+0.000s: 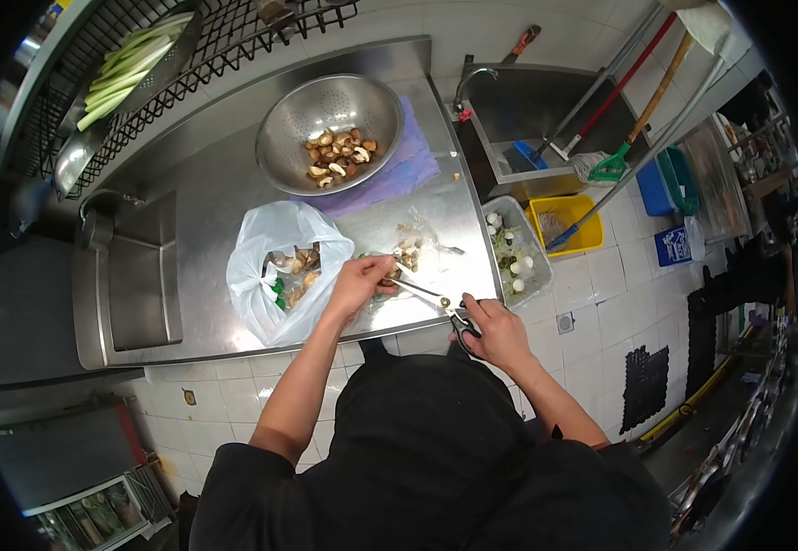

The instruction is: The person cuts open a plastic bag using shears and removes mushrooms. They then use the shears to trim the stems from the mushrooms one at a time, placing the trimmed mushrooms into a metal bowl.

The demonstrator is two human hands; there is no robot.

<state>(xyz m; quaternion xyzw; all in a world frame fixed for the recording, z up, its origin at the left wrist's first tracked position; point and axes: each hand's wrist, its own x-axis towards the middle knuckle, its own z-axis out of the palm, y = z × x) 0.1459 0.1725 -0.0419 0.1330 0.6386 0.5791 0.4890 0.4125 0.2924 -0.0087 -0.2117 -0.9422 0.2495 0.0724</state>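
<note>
My right hand (495,335) grips black-handled scissors (460,323) over the front of the steel counter, with the blades parted and pointing left. At the blade tips, my left hand (362,286) pinches a brown mushroom (391,275), mostly hidden by the fingers. Pale mushroom trimmings (410,250) lie just behind the blades. Left of my left hand stands an open white plastic bag (266,241) with brown mushrooms (300,266) inside. Farther back, a steel colander (287,108) contains cut mushrooms (339,151) and rests partly on a purple cloth (413,156).
A sink basin (142,294) is at the counter's left end. Beyond the right edge are a grey tub (541,280) with scraps, a yellow bucket (592,230), and a deep sink (486,119) with long-handled tools. Green stalks (133,69) sit on the wire rack above.
</note>
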